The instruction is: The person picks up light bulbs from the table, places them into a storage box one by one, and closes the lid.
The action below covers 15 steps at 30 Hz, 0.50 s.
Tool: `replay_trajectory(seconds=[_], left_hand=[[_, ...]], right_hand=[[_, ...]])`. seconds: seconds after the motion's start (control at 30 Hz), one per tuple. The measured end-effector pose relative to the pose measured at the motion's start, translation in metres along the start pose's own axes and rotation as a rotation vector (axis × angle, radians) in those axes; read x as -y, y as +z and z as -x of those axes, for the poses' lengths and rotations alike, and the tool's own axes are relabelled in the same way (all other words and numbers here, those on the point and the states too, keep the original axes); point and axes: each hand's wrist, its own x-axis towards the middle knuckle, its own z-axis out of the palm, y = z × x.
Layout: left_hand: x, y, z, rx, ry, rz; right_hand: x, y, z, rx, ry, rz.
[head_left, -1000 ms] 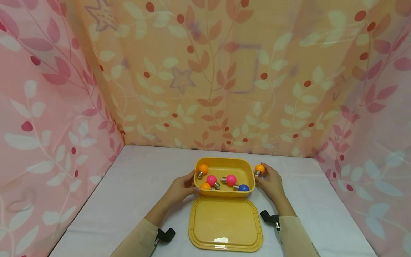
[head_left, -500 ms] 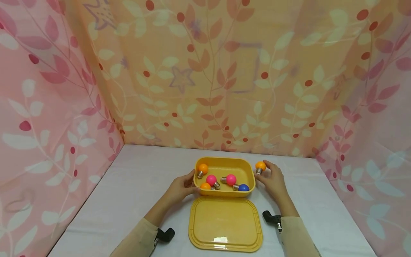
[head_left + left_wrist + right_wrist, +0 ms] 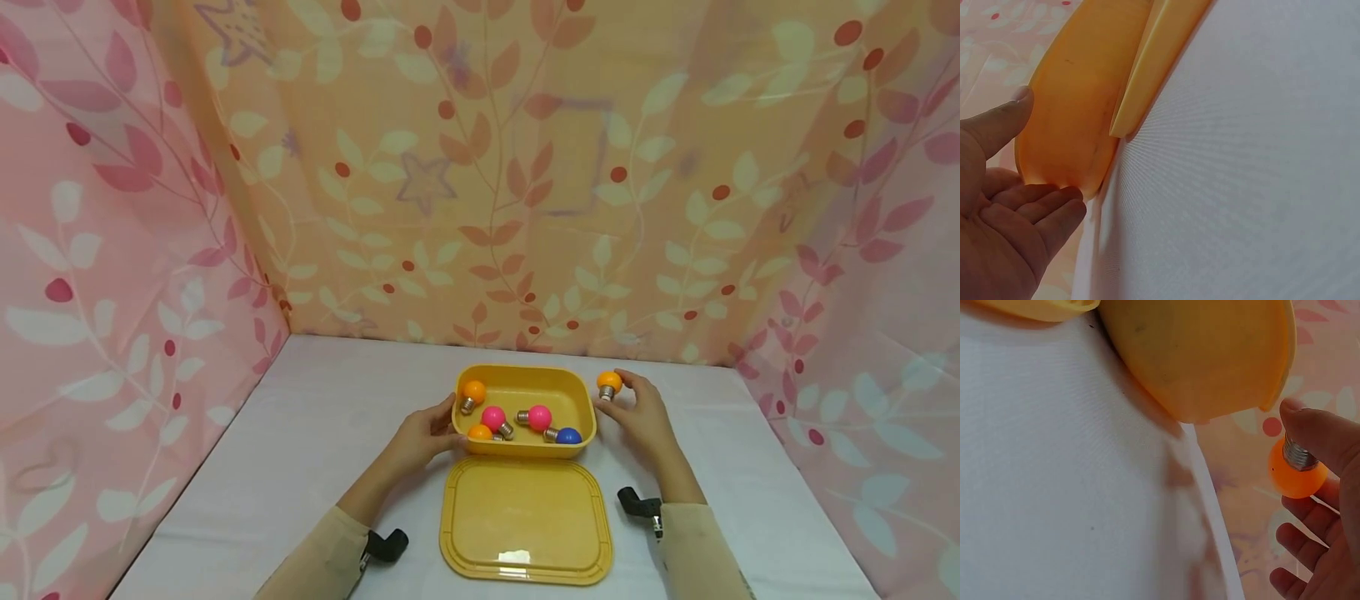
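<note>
Beside the yellow box point(image 3: 525, 450), its contents point(image 3: 540, 418) hidden from wrist views, I see the left hand point(image 3: 422, 435) spread, right hand point(image 3: 643, 417) pinching an orange bulb point(image 3: 609, 382).

left grip point(image 3: 420, 437): clasping, turned inward | right grip point(image 3: 640, 418): pinching, turned inward

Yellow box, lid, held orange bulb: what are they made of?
Yellow box: probably smooth plastic; wall looks slightly translucent.
Lid: likely glossy plastic; bright reflection near its front edge.
Held orange bulb: base looks metal, silvery and threaded; globe smooth, evenly coloured, plastic or painted glass, can't tell.
</note>
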Motion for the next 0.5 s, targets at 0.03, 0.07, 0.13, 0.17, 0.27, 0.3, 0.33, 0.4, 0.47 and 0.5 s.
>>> replay_trajectory(seconds=[0.03,0.07,0.13,0.17,0.27,0.3,0.33,0.4,0.47,0.5], left_hand=[[0.000,0.000,0.000,0.000,0.005,-0.001],[0.000,0.000,0.000,0.000,0.004,-0.001],[0.000,0.000,0.000,-0.002,0.008,0.003],[0.000,0.000,0.000,-0.003,0.010,0.001],[0.000,0.000,0.001,-0.013,0.006,-0.001],[-0.001,0.000,0.001,-0.014,0.008,0.000],[-0.001,0.000,0.001,-0.014,0.008,-0.002],[-0.002,0.000,0.001,-0.010,0.009,0.003],[-0.002,-0.001,0.001,-0.005,0.011,0.003],[-0.002,-0.001,0.001,-0.002,0.008,0.005]], right_hand=[[0.001,-0.001,0.000,-0.001,0.000,0.003],[0.003,-0.003,0.000,0.001,-0.002,0.008],[0.006,-0.005,-0.001,0.011,-0.013,0.007],[0.007,-0.006,-0.001,0.021,-0.019,0.006],[0.012,-0.007,0.000,0.061,-0.053,0.004],[0.015,-0.007,0.000,0.072,-0.063,0.001],[0.017,-0.008,0.001,0.084,-0.073,-0.001],[0.022,-0.009,0.001,0.106,-0.093,0.001],[0.029,-0.011,0.000,0.133,-0.119,0.019],[0.033,-0.013,-0.001,0.152,-0.129,0.032]])
